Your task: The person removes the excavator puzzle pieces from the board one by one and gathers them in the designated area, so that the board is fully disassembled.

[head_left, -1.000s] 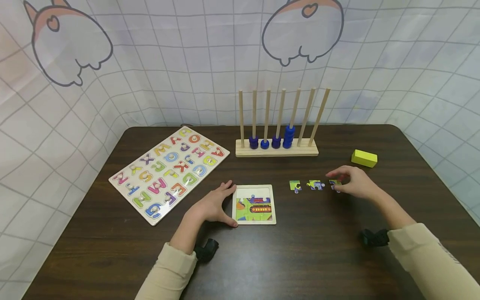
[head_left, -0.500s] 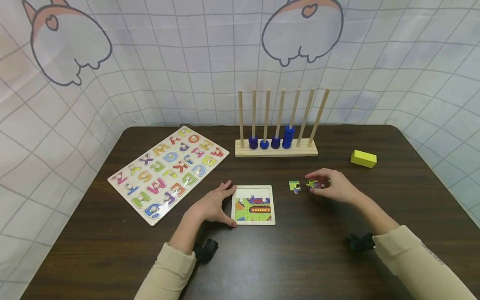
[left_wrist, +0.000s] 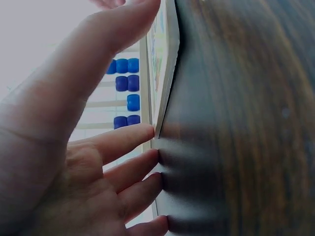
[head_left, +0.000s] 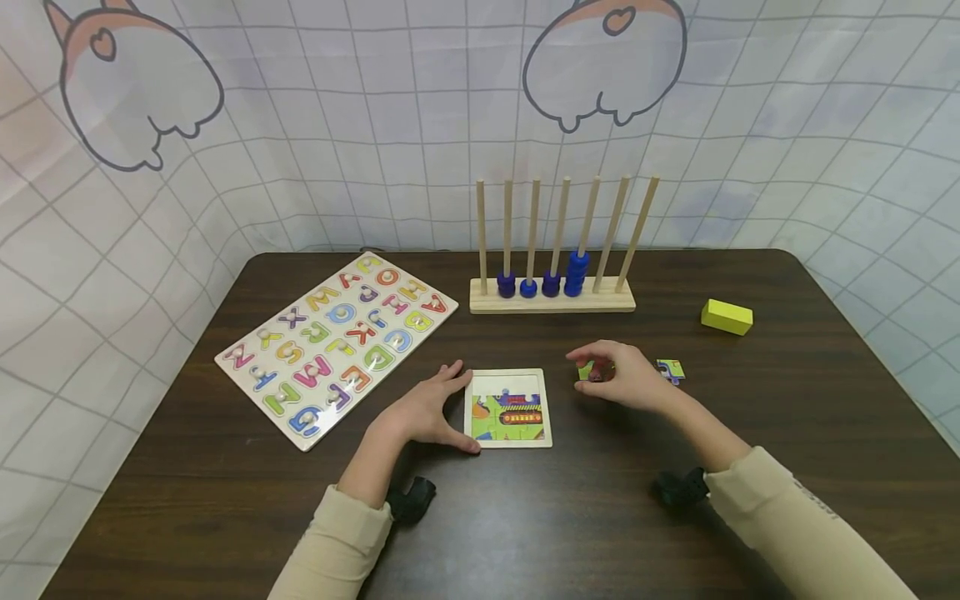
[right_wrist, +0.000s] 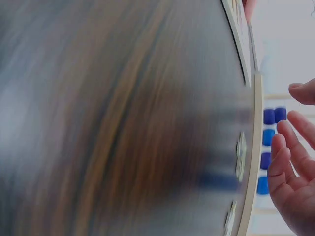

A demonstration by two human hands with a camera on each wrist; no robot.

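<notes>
My left hand (head_left: 423, 408) rests beside a small white-edged jigsaw tray (head_left: 548, 417). Its thumb and index fingertip touch the tray's left side, the fingers fairly straight. Fitted pieces of a colourful vehicle picture cover the tray's lower part; the upper part shows bare white. To the right, my right hand (head_left: 622, 379) hovers over the loose jigsaw pieces, thumb and fingers apart. A green piece (head_left: 585, 369) shows partly beneath its fingers, and another loose piece (head_left: 670, 369) lies behind the hand. The right wrist view shows nothing between the spread fingers (right_wrist: 295, 147), with a piece (right_wrist: 240, 157) flat on the table.
An alphabet peg board (head_left: 300, 325) lies angled at the left. Behind the tray stands a wooden bead rack (head_left: 552, 306) with upright rods and blue beads (head_left: 574, 279). A yellow block (head_left: 727, 317) sits at the right of the dark table (head_left: 525, 525).
My right hand has moved left along the row of loose pieces, from the rightmost to the leftmost, uncovering the rightmost one. The left hand stays at the tray.
</notes>
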